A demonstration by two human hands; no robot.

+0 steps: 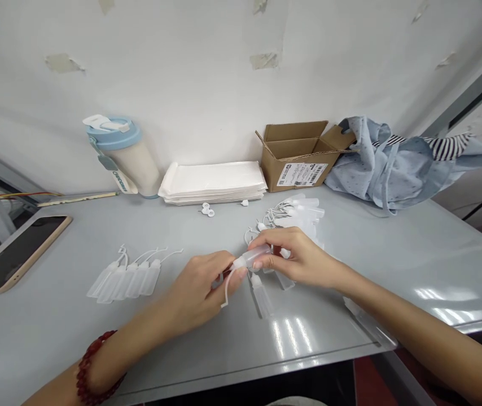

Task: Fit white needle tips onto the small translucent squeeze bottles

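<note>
Both hands hold one small translucent plastic squeeze bottle (257, 256) above the table, tilted nearly sideways. My left hand (207, 285) pinches its white cap end, from which a thin strap hangs down. My right hand (296, 254) grips the bottle's body between thumb and fingers. Just below lies another squeeze bottle (262, 297). Behind my right hand is a loose heap of similar bottles (304, 214), partly hidden by the hand. To the left, several bottles (126, 280) lie side by side, their straps pointing away from me.
Small white caps (207, 210) lie in front of a stack of white paper sheets (215, 177). An open cardboard box (296, 160) and a light blue cloth bag (393, 169) stand at the back right. A tumbler (128, 158) and a phone (18, 254) are on the left.
</note>
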